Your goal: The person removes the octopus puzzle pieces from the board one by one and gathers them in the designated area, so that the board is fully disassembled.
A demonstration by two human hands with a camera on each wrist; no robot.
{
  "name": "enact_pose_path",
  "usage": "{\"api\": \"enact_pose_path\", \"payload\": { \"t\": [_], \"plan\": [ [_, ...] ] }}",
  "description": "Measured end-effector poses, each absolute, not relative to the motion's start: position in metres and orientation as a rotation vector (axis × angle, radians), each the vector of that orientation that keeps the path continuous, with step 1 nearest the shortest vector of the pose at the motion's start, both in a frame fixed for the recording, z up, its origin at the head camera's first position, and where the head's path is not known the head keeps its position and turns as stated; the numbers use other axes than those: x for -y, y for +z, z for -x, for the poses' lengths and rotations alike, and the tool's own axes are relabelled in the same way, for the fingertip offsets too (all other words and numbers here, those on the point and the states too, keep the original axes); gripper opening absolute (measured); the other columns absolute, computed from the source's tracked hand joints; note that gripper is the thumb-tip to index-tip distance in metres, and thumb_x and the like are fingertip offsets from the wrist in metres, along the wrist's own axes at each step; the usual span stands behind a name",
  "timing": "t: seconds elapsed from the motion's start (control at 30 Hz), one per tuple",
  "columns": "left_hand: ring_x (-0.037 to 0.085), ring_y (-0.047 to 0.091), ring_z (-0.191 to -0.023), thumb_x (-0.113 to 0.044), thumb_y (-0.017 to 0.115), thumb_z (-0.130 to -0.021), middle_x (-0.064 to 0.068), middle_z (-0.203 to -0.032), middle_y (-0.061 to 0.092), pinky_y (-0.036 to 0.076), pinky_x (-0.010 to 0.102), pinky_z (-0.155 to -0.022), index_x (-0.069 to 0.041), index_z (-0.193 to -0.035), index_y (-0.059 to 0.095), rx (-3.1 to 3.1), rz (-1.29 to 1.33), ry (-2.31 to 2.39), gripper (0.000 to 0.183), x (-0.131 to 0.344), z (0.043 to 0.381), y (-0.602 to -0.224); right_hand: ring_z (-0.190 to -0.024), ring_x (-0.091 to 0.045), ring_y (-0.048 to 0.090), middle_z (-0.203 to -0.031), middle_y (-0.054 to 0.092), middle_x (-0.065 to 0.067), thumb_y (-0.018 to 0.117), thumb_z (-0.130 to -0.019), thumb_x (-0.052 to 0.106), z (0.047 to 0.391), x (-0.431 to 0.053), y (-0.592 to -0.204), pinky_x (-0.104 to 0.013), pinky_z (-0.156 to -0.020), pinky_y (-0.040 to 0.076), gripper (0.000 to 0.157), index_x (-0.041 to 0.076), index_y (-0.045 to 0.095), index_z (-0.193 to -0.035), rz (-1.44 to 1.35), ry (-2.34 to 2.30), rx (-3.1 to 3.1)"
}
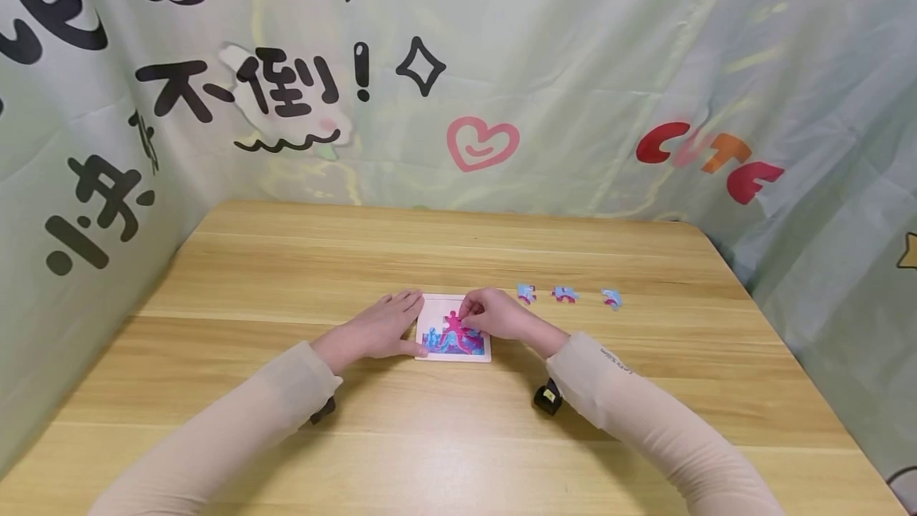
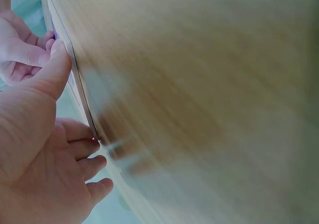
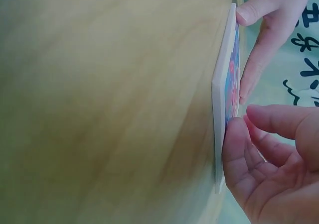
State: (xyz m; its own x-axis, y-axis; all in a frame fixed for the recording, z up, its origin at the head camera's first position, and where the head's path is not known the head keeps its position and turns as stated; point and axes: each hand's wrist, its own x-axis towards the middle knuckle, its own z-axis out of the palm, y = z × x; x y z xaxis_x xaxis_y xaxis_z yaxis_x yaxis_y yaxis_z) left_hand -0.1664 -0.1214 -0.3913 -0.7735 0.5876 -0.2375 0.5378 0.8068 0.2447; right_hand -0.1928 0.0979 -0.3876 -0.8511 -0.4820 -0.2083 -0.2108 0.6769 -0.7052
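Observation:
In the head view a small jigsaw tray with a pale border lies flat on the table. Pink and blue puzzle pieces fill its lower part, and its upper left part is bare. My left hand lies along the tray's left side, with extended fingers at the upper corner and the thumb on the lower left border. Over the tray's right half, my right hand has curled fingers and seems to pinch a pink puzzle piece. In the right wrist view its fingertips mostly hide that piece.
Three loose puzzle pieces lie right of the tray: a near one, a middle one and a far one. The wooden table ends at a printed curtain behind and at both sides.

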Motion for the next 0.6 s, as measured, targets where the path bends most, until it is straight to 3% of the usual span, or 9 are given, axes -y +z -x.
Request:
{"api": "enact_pose_path", "payload": {
  "t": [0.2, 0.6],
  "plan": [
    [0.032, 0.012, -0.136, -0.052, 0.055, -0.086, 0.019, -0.149, 0.015, 0.012, 0.046, -0.109, 0.006, -0.142, 0.022, -2.692, -0.865, 0.229, 0.087, 0.1205, 0.1663, -0.3906, -0.055, -0.012, 0.050, -0.074, 0.058, -0.002, 0.064, -0.086, 0.006, 0.1920, -0.0971, -0.3877, -0.022, -0.051, 0.043, 0.008, 0.003, 0.064, -0.093, 0.535, -0.957, -2.524],
    [0.031, 0.012, -0.137, -0.053, 0.054, -0.086, 0.018, -0.150, 0.014, 0.012, 0.045, -0.109, 0.005, -0.143, 0.021, -2.681, -0.852, 0.213, 0.088, 0.1196, 0.1662, -0.3895, -0.058, -0.014, 0.050, -0.076, 0.056, -0.004, 0.062, -0.088, 0.008, 0.1946, -0.0944, -0.3880, -0.022, -0.049, 0.045, 0.006, 0.005, 0.058, -0.085, 0.477, -1.053, -2.489]
  ]
}}
